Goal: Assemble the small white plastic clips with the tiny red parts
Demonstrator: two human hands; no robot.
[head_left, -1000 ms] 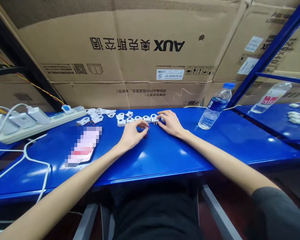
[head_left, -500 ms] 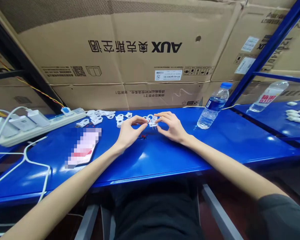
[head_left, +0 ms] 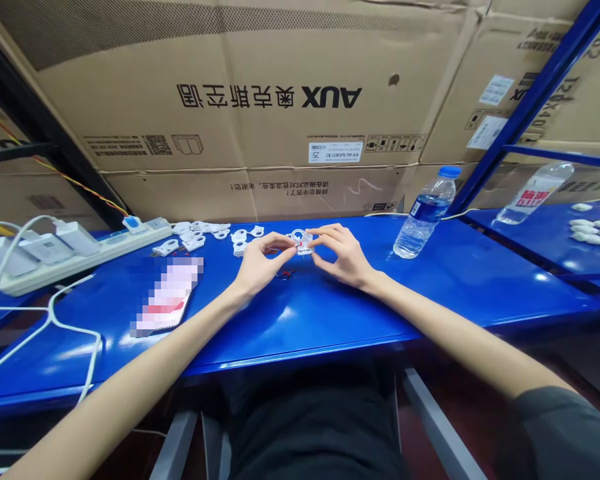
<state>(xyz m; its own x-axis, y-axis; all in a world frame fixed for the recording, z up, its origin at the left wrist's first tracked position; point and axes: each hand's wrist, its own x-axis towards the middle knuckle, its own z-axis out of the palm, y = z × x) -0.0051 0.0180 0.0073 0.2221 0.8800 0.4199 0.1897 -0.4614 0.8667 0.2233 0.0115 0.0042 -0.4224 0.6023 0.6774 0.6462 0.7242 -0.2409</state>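
Between my two hands is a white plastic plug (head_left: 303, 248) with a ring-shaped handle on its far side and a small red part in its middle. My left hand (head_left: 261, 261) pinches its left side between thumb and forefinger. From the right, my right hand (head_left: 344, 257) grips the other edge with its fingertips. On the table just below the plug lie a few small red and dark pieces (head_left: 286, 274), too small to name. Similar white ring-handled pieces (head_left: 239, 237) lie to the left of my left hand.
More white pieces (head_left: 195, 233) form a pile beside a power strip (head_left: 95, 257) with chargers and white cables. A phone (head_left: 167, 297) lies at left on the blue table (head_left: 300, 333). A water bottle (head_left: 425, 213) stands at right, before a large cardboard box (head_left: 260, 133).
The plug has tilted in my fingers: its two metal pins showed before and are now out of sight, and its open ring faces up more. Both hands stay in nearly the same place.
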